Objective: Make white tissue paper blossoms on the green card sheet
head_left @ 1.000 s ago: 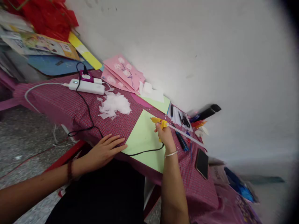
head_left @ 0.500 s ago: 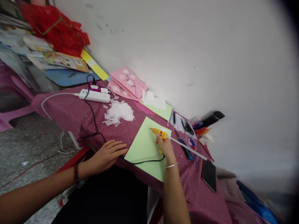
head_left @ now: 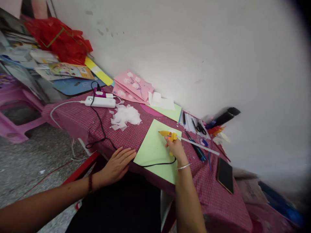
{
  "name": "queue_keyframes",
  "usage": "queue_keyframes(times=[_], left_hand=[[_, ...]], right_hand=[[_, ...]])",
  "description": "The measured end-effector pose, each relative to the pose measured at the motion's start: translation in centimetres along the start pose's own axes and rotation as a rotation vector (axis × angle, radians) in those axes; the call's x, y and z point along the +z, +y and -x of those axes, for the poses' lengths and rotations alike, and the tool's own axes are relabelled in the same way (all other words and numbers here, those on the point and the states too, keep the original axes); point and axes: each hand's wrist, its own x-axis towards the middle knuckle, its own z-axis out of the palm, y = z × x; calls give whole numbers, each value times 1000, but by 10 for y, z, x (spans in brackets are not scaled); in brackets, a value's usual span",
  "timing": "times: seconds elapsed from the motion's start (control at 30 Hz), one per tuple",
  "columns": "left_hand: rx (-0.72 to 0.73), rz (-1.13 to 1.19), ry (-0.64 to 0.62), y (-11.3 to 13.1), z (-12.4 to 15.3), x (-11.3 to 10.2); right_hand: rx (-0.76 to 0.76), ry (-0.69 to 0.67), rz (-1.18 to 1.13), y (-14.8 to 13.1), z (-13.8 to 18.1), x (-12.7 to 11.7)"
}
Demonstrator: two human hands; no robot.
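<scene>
- Head view: pale, marked wall point(head_left: 194, 48) behind a table under a red-and-blue checked cloth point(head_left: 73, 111).
- Right hand point(head_left: 176, 149): closed around the grip of a small yellow plastic glue gun point(head_left: 167, 133), nozzle pointing left. Gun is over a pale green rectangular paper sheet point(head_left: 150, 152); nozzle contact unclear.
- Long translucent glue stick point(head_left: 199, 145) sticks out the gun's rear, right of that hand; thin black cord point(head_left: 155, 164) runs below it, across the sheet.
- Left hand point(head_left: 120, 165): open, palm down, fingers extended, fingertips at the sheet's left edge.
- Ahead of left hand: heap of torn white paper scraps point(head_left: 126, 116); farther, white oblong power strip point(head_left: 100, 102).
- Right of right hand: black flat phone point(head_left: 225, 175).
</scene>
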Motion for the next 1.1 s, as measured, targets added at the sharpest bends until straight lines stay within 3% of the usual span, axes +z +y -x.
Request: queue_keyframes(times=[0.53,1.1], left_hand=[[30,5,-40,-13,-4,-3],[55,-12,-58,-16,-3,-2]], right_hand=[[61,39,152,-5,-1,2],[-3,5,73,4,-4,2]])
